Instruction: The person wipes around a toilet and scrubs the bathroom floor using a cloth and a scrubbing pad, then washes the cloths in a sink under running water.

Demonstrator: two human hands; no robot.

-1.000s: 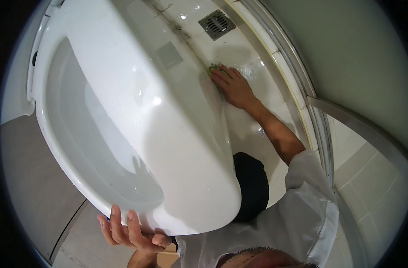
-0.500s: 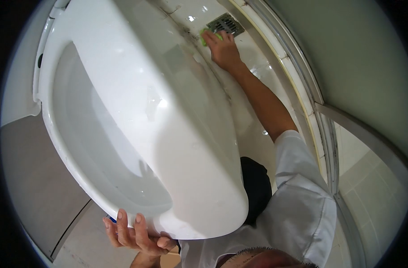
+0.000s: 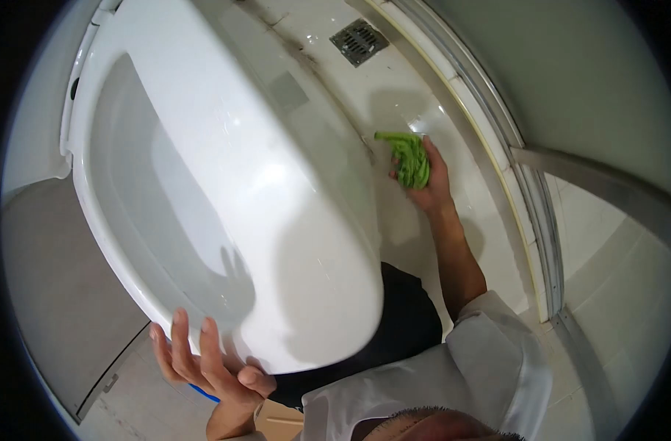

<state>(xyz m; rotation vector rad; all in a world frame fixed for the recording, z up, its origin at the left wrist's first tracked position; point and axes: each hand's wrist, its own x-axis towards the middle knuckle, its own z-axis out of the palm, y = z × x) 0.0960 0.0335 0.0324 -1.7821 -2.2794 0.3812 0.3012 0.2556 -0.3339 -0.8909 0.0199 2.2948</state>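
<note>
My right hand [image 3: 435, 184] is closed around a crumpled green cloth [image 3: 411, 163], raised over the pale wet floor [image 3: 464, 176] between the washbasin and the shower door track. A strip of the cloth sticks out past the fingers. At the lower left my left hand [image 3: 207, 360] rests against the rim of the white washbasin [image 3: 306, 294], its fingers spread. Some of its palm is turned out of sight. A square metal floor drain [image 3: 359, 42] lies beyond the cloth, apart from it.
A curved metal shower track [image 3: 497, 121] and frosted panel [image 3: 570, 81] bound the right side. Dark grime marks the floor seam [image 3: 313, 70] alongside the basin. A grey cabinet front [image 3: 63, 287] stands left. The basin's bulk fills the middle.
My right hand has pulled back from beside the drain with the green cloth, which now shows more fully. My left hand stays on the basin rim, and the view has shifted slightly.
</note>
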